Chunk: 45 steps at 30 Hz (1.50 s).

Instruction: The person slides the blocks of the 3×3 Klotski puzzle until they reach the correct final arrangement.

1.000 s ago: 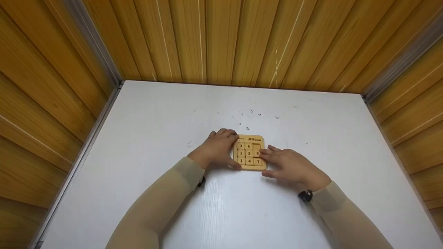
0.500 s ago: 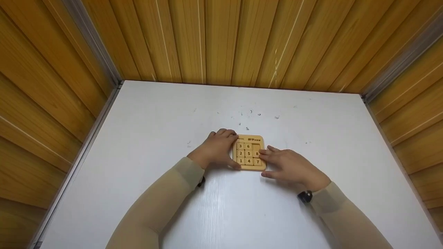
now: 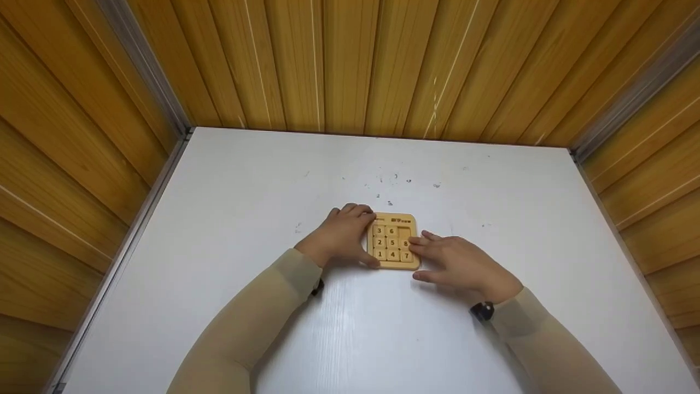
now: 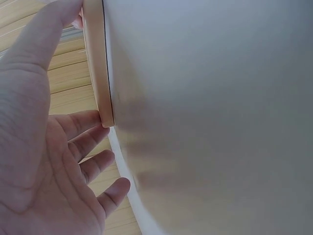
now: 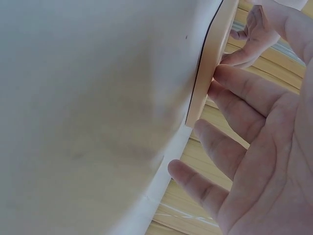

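A wooden sliding number puzzle (image 3: 397,264) lies flat on the white table in the head view. Its tiles read 3 and 6 in the top row, 2, 5, 8 in the middle and 1, 4, 7 at the bottom; the bare slot is at top right. My left hand (image 3: 343,235) holds the frame's left side, thumb at the near corner and forefinger at the far one. Fingertips of my right hand (image 3: 460,264) rest at the right edge by the 8 tile (image 3: 405,244), fingers fairly straight, thumb off the near right corner. From the side, both wrist views show the puzzle's edge (image 4: 98,63).
The white table (image 3: 246,180) has small dark marks beyond the puzzle. Wood-look panel walls (image 3: 350,65) stand at the back and both sides, with grey metal posts in the corners. A dark band with a black device (image 3: 482,311) sits on the right wrist.
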Tool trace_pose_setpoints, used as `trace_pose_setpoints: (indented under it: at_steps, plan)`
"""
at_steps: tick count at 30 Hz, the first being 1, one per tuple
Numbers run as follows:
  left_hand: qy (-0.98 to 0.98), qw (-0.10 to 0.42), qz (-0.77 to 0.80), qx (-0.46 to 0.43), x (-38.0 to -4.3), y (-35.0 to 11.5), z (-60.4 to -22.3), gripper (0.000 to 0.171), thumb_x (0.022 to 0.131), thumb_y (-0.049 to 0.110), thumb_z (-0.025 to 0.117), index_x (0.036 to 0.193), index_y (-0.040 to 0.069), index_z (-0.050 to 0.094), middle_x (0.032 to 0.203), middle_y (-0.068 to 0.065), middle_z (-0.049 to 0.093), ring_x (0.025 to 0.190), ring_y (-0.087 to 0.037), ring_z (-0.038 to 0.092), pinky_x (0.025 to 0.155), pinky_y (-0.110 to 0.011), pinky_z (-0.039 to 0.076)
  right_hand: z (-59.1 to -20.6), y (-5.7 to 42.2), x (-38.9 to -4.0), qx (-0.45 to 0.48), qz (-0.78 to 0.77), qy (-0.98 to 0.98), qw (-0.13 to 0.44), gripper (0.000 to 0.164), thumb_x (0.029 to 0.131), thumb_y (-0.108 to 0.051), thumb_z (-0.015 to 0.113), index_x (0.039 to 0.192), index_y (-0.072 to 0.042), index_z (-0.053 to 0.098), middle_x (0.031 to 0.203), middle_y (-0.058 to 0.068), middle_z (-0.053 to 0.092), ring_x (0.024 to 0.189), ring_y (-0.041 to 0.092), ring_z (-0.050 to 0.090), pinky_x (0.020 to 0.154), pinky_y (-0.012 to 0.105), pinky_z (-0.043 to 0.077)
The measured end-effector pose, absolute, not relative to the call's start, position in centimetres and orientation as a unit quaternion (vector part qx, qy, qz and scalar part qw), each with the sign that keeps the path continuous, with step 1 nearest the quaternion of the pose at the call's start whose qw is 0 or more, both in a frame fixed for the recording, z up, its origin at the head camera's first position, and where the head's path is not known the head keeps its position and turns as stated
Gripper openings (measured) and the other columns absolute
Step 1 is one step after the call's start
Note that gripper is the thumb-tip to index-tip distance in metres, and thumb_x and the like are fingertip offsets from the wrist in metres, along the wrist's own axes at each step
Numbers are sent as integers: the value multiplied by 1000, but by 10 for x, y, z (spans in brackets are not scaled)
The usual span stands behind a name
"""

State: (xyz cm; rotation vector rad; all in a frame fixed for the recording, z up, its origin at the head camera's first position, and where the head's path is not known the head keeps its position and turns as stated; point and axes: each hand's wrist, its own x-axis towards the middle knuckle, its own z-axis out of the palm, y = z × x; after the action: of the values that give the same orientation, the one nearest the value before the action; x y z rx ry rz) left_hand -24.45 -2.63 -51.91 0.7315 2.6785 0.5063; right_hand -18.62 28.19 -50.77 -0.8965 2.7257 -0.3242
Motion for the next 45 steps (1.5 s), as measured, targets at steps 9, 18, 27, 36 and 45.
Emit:
trace_pose_setpoints:
  at_steps: [9, 18, 27, 36, 45]
  plan:
    - [935, 158, 181, 260, -246, -27, -520, 124, 79, 70, 95, 175, 14, 42, 181, 0, 41, 173, -26, 31, 145, -60, 22, -505, 284, -190, -313, -120, 936, 111, 68, 108, -60, 69, 161, -18, 65, 172, -2, 59, 166, 35, 48, 130, 63, 48]
    - [936, 159, 177, 260, -245, -27, -519, 125, 79, 71, 95, 176, 13, 41, 182, 0, 40, 174, -25, 29, 146, -60, 21, -502, 277, -200, -314, -120, 936, 100, 71, 106, -59, 73, 162, -18, 64, 171, 1, 59, 167, 37, 47, 132, 63, 45]
    - [936, 159, 172, 264, -243, -28, -521, 126, 79, 72, 95, 176, 13, 41, 182, -1, 39, 174, -27, 29, 145, -58, 24, -501, 265, -211, -317, -114, 935, 113, 71, 107, -58, 70, 165, -20, 60, 175, -1, 54, 167, 40, 45, 131, 65, 46]
    - [936, 161, 177, 258, -241, -27, -522, 124, 79, 70, 95, 176, 14, 41, 183, -1, 40, 174, -27, 29, 145, -61, 21, -506, 260, -215, -323, -111, 933, 116, 71, 106, -56, 71, 165, -18, 60, 176, -2, 53, 167, 38, 46, 133, 62, 45]
    - [936, 159, 171, 265, -245, -27, -520, 128, 79, 73, 94, 177, 13, 39, 185, -3, 36, 175, -28, 27, 146, -58, 22, -505, 256, -217, -328, -115, 931, 116, 71, 107, -56, 71, 165, -17, 60, 175, -2, 54, 169, 35, 43, 132, 60, 46]
